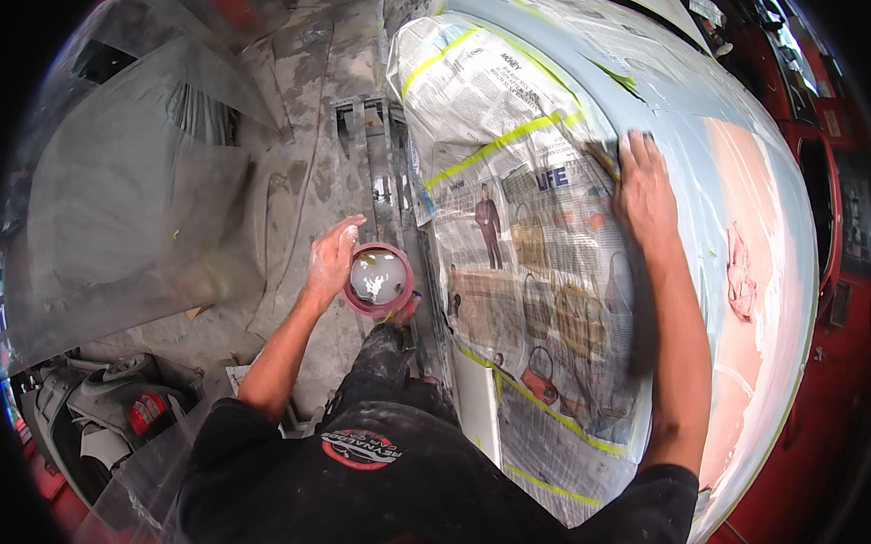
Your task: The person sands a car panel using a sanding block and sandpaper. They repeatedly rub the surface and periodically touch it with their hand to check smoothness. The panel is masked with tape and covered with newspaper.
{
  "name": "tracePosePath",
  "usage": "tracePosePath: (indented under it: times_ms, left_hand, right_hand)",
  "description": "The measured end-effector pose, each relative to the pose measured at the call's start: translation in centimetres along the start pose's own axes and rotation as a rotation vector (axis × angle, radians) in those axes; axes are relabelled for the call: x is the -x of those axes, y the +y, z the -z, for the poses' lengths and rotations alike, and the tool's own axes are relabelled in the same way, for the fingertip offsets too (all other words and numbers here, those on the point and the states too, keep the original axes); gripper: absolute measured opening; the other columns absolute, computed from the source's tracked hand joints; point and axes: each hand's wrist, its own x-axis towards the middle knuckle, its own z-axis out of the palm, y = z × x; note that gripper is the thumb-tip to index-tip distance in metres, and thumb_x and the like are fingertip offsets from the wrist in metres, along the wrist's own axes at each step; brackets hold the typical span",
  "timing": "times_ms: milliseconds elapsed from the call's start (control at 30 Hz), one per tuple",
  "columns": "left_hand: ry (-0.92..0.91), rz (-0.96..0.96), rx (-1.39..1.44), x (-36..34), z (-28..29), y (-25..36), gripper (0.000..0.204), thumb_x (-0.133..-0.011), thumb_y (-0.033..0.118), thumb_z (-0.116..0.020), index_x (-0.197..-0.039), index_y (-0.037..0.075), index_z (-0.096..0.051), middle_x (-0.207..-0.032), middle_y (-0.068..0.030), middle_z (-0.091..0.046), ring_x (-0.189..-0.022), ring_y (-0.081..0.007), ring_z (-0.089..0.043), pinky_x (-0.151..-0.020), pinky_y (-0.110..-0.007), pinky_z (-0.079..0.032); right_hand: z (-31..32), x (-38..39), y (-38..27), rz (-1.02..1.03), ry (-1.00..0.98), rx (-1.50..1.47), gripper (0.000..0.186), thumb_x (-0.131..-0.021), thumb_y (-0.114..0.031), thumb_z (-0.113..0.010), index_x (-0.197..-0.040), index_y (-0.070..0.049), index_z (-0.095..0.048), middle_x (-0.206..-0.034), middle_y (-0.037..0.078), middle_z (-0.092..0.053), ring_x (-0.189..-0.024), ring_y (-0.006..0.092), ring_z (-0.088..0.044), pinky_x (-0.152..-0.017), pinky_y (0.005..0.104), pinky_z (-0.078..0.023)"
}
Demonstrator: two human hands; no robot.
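My left hand (334, 254) grips the left side of a round pink tub (349, 302) holding cloudy water, and it hangs above the floor in front of my legs. My right hand (647, 188) presses on the curved, pale blue-grey edge of a car body panel (610, 94), fingers together and pointing away from me. Dark bits show at its fingertips; whatever lies under them is hidden. Left of that hand, newspaper masking (495, 212) covers the car's window area, held by yellow-green tape (505, 148). A bare peach-coloured patch (740, 192) shows on the panel to its right.
Clear plastic sheeting (196, 254) hangs or lies over a grey covered shape at left. Dark car parts with a red tail light (146, 412) sit at lower left. A metal frame (364, 126) stands on the stained concrete floor (297, 104) beside the car.
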Motion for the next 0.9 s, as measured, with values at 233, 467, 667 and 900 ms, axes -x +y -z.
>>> tracePosePath:
  times_ms: [233, 467, 667, 900]
  left_hand:
    - [-0.008, -0.123, -0.027, -0.3, -0.1, 1.5, 0.037, -0.106, 0.024, -0.047, -0.118, -0.002, -0.070, -0.125, -0.0213, -0.069, -0.122, -0.0389, -0.063, -0.106, -0.042, -0.046]
    - [0.018, 0.087, -0.046, 1.0, 2.1, -2.9, 0.037, -0.106, 0.024, -0.047, -0.121, -0.001, -0.069, -0.126, -0.0203, -0.069, -0.121, -0.0361, -0.064, -0.106, -0.042, -0.047]
    - [-0.071, -0.078, -0.031, -0.3, 0.7, 0.9, 0.037, -0.106, 0.022, -0.046, -0.120, -0.002, -0.069, -0.125, -0.0208, -0.069, -0.120, -0.0361, -0.065, -0.105, -0.042, -0.048]
    - [-0.037, 0.033, -0.021, -0.5, 1.7, 0.4, 0.036, -0.106, 0.021, -0.045, -0.120, -0.002, -0.069, -0.125, -0.0209, -0.069, -0.120, -0.0360, -0.065, -0.105, -0.041, -0.048]
  right_hand:
    - [-0.6, -2.9, 0.8, 0.039, -0.002, -0.006, 0.038, -0.091, -0.005, -0.050, -0.127, 0.004, -0.061, -0.135, 0.023, -0.059, -0.129, 0.0405, -0.055, -0.110, 0.0472, -0.043]
    - [0.3, -2.6, 2.4, -0.079, -0.072, -0.088, 0.045, -0.087, -0.002, -0.056, -0.131, 0.004, -0.058, -0.139, 0.026, -0.057, -0.127, 0.0425, -0.056, -0.110, 0.0467, -0.045]
    - [1.8, -3.0, 2.7, -0.132, -0.110, -0.137, 0.040, -0.086, -0.001, -0.056, -0.126, 0.004, -0.061, -0.128, 0.027, -0.062, -0.120, 0.0435, -0.059, -0.104, 0.0484, -0.049]
    - [0.6, -3.1, 3.2, -0.041, 0.103, -0.123, 0.029, -0.085, -0.002, -0.055, -0.113, 0.002, -0.065, -0.113, 0.027, -0.066, -0.109, 0.0435, -0.064, -0.096, 0.0498, -0.053]
